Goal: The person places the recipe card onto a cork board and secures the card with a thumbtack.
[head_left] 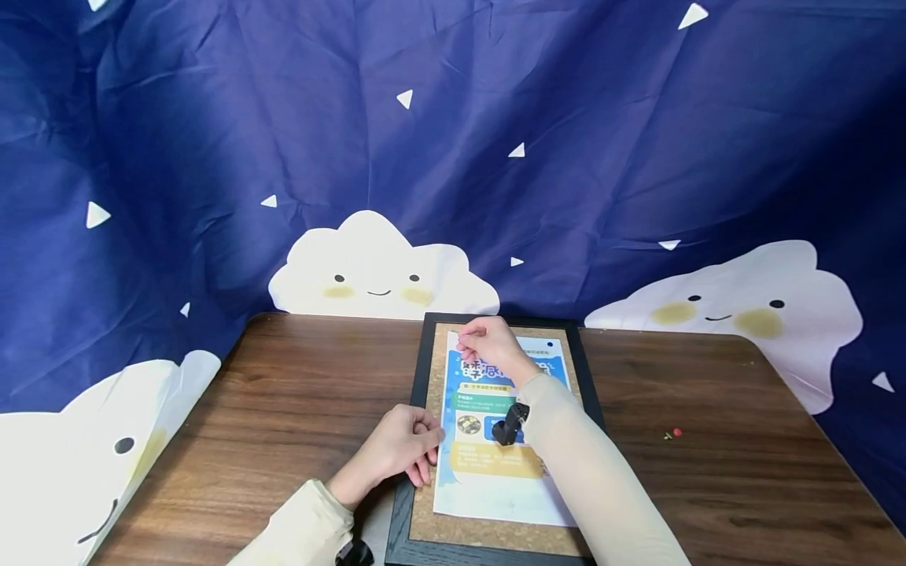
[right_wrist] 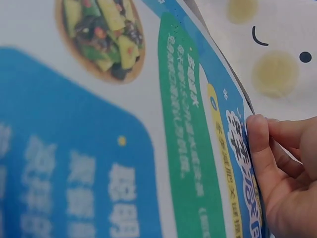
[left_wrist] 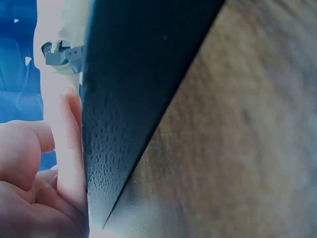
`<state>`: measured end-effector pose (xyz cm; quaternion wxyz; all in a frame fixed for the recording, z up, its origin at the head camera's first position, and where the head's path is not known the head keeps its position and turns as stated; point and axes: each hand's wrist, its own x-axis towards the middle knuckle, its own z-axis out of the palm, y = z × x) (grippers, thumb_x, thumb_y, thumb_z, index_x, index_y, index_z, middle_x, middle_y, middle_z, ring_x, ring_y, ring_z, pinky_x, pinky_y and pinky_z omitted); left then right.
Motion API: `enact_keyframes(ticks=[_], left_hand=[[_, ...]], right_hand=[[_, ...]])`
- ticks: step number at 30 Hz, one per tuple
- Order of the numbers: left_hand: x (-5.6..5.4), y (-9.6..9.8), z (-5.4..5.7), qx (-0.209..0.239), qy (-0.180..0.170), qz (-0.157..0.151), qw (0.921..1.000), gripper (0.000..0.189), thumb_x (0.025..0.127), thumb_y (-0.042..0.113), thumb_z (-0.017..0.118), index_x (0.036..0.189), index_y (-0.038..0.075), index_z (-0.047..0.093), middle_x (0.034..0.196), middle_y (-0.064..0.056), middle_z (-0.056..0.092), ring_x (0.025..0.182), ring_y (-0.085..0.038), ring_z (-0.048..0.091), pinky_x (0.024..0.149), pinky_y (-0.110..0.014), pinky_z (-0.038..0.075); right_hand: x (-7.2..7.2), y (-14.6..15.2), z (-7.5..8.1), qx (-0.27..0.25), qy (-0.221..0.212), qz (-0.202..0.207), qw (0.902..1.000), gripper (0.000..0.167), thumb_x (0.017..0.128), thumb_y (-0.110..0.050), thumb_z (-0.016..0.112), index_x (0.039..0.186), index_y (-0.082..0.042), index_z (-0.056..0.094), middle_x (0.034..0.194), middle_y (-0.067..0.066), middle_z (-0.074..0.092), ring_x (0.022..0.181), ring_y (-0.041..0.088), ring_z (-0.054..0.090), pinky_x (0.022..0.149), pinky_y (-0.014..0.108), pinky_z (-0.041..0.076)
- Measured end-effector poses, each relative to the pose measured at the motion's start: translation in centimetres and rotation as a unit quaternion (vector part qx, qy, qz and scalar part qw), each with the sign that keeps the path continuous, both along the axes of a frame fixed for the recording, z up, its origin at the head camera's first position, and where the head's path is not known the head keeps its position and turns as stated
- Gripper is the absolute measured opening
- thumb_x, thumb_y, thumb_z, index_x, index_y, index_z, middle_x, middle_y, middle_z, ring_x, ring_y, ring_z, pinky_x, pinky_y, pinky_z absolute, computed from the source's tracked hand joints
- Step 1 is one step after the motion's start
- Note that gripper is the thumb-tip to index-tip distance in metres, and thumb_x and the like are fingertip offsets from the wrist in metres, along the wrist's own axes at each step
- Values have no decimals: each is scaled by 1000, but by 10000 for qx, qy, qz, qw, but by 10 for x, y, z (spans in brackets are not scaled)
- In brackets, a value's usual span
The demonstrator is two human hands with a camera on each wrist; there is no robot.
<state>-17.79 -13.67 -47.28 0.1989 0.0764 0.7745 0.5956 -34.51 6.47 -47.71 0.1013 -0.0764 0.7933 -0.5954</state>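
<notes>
A printed poster [head_left: 488, 491] in blue, green and yellow lies on a cork board [head_left: 510, 539] inside a black frame [head_left: 419, 385]. My left hand [head_left: 403, 444] lies over the frame's left side, thumb and index finger together at the poster's left edge, seemingly pinching it. Up at the poster's top left corner is my right hand [head_left: 491, 342], its thumb and fingers bent together. Whatever may sit between those fingertips is hidden. In the right wrist view, the thumb and fingers of the right hand [right_wrist: 290, 163] meet against the poster [right_wrist: 143, 119]. A dark blue push pin [head_left: 550, 344] marks the top right corner.
The board stands on a brown wooden table [head_left: 311, 369]. To its right lie a small red push pin [head_left: 677, 432] and a tiny yellowish piece [head_left: 668, 435]. A blue curtain [head_left: 453, 173] with clouds hangs behind the table's far edge.
</notes>
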Motion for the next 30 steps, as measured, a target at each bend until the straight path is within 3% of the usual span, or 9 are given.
enact_keyframes(ticks=[5, 14, 30], left_hand=[[-1, 0, 0, -6, 0, -12, 10000, 18, 106, 8, 65, 108, -9, 66, 67, -7, 68, 44, -10, 65, 43, -34, 62], [-2, 1, -1, -91, -22, -10, 10000, 17, 106, 8, 65, 107, -8, 67, 66, -8, 69, 44, -9, 65, 44, -34, 62], [-4, 0, -3, -94, -24, -29, 9999, 14, 106, 7, 64, 104, -6, 67, 65, -5, 68, 44, -9, 65, 44, -32, 62]], right_hand=[[-3, -4, 4, -36, -129, -61, 9999, 17, 103, 3, 67, 115, 13, 74, 91, 22, 78, 63, 12, 71, 62, 25, 66], [-12, -9, 11, 443, -447, 47, 9980, 15, 102, 4, 66, 111, 12, 75, 80, 11, 71, 60, 12, 66, 58, 22, 61], [-18, -22, 20, 584, -1145, -360, 9911, 14, 100, 7, 67, 111, 14, 74, 73, 9, 67, 56, 13, 63, 54, 23, 59]])
